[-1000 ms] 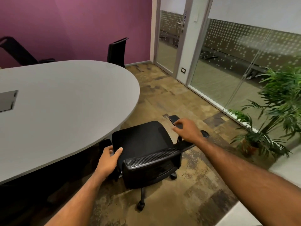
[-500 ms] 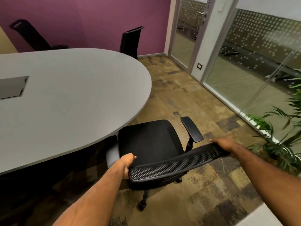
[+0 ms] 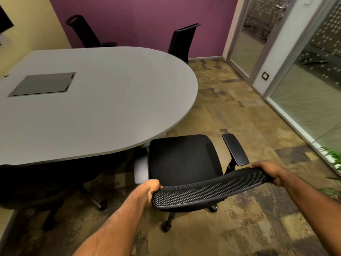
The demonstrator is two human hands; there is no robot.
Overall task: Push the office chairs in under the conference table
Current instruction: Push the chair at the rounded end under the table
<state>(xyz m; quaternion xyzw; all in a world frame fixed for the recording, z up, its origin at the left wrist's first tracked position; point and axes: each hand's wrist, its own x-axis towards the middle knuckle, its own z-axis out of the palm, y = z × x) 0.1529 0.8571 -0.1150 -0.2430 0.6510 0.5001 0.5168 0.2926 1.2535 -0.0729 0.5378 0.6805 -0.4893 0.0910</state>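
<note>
Both hands now grip chair backrest [image 3: 208, 187], fingers curled round it, by grey table [image 3: 103, 108] (purple wall).

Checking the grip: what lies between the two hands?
In the head view, only the chair's mesh backrest top spans from the left hand to the right hand; each grips one end.

Hidden under the worktop's [image 3: 96, 111] near edge: most of a dark chair [image 3: 36, 182]. Cut off at the right edge: plant [image 3: 332, 159]. Concealed behind the mesh backrest [image 3: 210, 189]: fingertips of both hands.
</note>
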